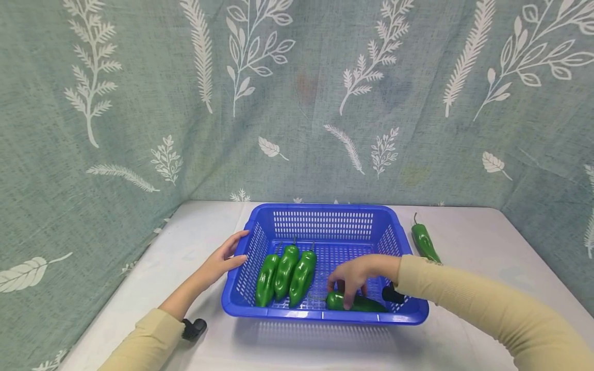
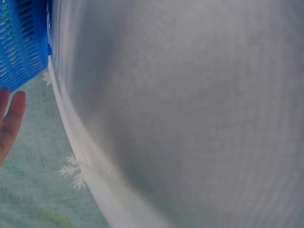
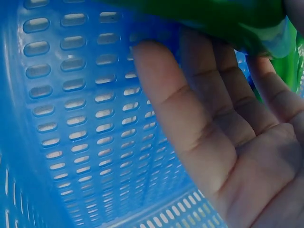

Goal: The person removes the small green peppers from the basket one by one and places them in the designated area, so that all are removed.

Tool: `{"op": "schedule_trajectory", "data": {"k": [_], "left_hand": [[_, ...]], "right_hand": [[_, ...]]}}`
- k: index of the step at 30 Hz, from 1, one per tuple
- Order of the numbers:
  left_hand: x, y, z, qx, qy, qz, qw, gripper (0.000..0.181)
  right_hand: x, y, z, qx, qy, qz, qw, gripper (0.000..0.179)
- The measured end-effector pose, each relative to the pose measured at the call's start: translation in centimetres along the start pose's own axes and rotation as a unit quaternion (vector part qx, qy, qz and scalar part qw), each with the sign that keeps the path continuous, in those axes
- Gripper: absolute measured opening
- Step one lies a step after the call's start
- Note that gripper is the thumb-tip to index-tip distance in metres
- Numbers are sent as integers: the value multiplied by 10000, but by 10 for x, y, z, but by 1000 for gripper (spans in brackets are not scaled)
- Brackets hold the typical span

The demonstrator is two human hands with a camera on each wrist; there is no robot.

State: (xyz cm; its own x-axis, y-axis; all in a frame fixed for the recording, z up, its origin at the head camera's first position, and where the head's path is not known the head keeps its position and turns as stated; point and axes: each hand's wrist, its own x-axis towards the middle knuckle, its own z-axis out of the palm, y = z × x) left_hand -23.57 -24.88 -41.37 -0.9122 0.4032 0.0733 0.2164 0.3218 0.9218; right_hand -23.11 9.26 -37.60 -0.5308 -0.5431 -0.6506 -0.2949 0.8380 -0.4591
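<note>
A blue plastic basket with slotted walls sits on the white-covered table. Fairly straight fingers of my left hand rest against its left rim; the left wrist view catches only fingertips beside the basket wall. Inside, my right hand grips a green pepper that lies sideways along the front wall, its stem end to the left. The right wrist view has fingers curled under this glossy pepper. Side by side in the basket's left half lie three more green peppers.
Outside the basket, another green pepper lies on the table to the right, partly behind my right sleeve. A green leaf-patterned cloth hangs behind the table and along its left side.
</note>
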Motion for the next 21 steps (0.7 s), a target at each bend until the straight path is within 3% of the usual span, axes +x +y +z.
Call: {"op": "schedule_trajectory", "data": {"k": [13, 21], "left_hand": [[0, 2, 0, 23, -14, -125, 9999, 61], [0, 1, 0, 11, -15, -81, 10000, 61]], "right_hand": [[0, 0, 1, 200, -123, -41, 9997, 37], [0, -1, 1, 378, 20, -171, 9991, 39]]}}
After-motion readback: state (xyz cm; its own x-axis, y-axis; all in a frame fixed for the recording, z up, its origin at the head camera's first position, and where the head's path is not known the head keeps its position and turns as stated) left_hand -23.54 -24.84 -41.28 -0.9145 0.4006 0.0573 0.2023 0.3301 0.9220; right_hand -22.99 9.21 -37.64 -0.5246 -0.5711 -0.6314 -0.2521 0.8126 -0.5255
